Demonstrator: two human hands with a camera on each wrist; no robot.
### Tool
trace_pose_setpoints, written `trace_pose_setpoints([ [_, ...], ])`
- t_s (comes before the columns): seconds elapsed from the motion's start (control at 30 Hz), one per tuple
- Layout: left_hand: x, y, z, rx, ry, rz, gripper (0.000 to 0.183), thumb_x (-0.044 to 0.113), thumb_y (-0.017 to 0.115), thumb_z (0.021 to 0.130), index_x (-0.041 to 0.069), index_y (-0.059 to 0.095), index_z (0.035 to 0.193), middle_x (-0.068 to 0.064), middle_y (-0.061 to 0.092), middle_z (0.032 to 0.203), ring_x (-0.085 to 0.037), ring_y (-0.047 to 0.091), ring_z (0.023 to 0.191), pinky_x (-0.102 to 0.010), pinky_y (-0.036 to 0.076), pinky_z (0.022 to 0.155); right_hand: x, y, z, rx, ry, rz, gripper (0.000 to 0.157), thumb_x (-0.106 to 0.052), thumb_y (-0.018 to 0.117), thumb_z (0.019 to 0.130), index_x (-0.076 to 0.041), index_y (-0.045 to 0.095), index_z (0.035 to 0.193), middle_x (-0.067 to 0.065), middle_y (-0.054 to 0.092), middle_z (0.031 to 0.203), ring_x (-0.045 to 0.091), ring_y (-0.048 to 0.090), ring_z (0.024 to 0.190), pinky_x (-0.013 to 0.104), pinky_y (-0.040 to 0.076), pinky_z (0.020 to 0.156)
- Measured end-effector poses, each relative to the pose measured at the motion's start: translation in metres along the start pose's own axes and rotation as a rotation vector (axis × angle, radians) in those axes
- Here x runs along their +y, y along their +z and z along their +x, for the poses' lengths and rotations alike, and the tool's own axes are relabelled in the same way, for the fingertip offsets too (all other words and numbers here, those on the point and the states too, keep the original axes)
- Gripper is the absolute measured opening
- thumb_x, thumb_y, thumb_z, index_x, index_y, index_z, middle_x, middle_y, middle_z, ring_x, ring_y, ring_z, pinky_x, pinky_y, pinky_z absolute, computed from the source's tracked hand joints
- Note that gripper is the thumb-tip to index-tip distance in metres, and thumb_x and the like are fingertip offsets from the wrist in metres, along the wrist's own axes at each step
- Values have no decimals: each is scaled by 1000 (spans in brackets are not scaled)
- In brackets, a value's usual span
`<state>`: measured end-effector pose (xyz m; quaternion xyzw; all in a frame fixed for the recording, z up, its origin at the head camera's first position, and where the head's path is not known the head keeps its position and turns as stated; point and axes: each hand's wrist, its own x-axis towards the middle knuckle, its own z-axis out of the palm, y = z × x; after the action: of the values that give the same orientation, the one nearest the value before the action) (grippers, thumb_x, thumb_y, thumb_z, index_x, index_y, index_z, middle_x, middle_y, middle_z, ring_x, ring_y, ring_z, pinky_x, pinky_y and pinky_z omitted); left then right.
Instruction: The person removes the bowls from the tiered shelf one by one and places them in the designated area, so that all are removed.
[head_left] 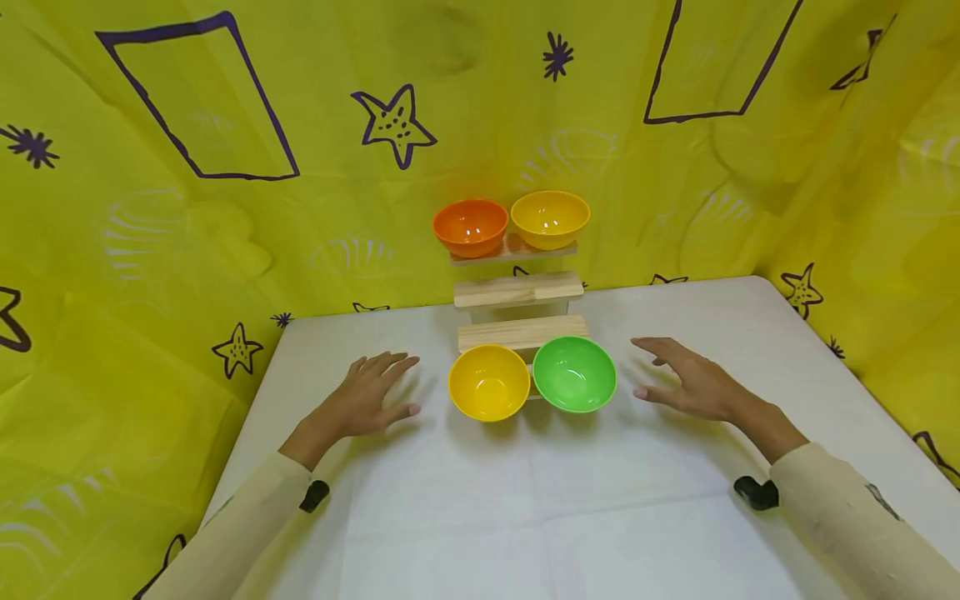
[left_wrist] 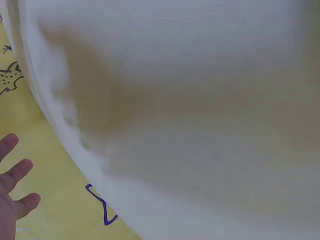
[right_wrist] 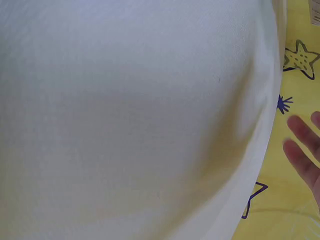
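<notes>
In the head view, a yellow bowl point(head_left: 490, 383) and a green bowl point(head_left: 575, 375) sit side by side at the front of a stepped wooden rack point(head_left: 519, 289). On the rack's top step stand an orange bowl point(head_left: 471, 228) and another yellow bowl point(head_left: 551, 220). My left hand point(head_left: 369, 395) hovers left of the front yellow bowl, fingers spread, holding nothing. To the right of the green bowl, apart from it, my right hand point(head_left: 693, 382) is held above the table with loosely bent fingers and nothing in it. Both wrist views show only fingertips and the tabletop.
A white cloth covers the table point(head_left: 525, 508). Yellow patterned sheeting point(head_left: 480, 108) hangs behind the rack and along both sides of the table. The rack's middle and lower steps point(head_left: 522, 333) lie between the two pairs of bowls.
</notes>
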<state>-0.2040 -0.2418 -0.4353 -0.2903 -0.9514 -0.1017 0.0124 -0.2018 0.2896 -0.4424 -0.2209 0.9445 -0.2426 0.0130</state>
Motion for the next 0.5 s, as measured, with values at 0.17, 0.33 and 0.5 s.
trace_pose_setpoints([
  [0.17,3,-3,7,14,3,-62,72,50,66,94,12,44,150,-14,48,150,-38,44,139,-65,31,112,-3,3,2,9,-32,170,67,-30,72,95,-7,42,150,20,48,147,31,67,105,48,57,85],
  [0.33,6,-9,18,7,-38,-140,70,50,65,94,14,43,151,-15,50,149,-40,47,135,-67,32,110,-5,4,2,39,-69,264,58,-18,71,95,-9,47,147,18,52,146,12,68,96,31,57,78],
  [0.5,7,-12,27,12,-61,-218,69,48,65,95,15,43,151,-14,49,149,-40,45,137,-66,30,113,-9,5,4,53,-94,355,52,-13,69,96,-10,50,145,20,55,141,3,66,91,28,57,74],
])
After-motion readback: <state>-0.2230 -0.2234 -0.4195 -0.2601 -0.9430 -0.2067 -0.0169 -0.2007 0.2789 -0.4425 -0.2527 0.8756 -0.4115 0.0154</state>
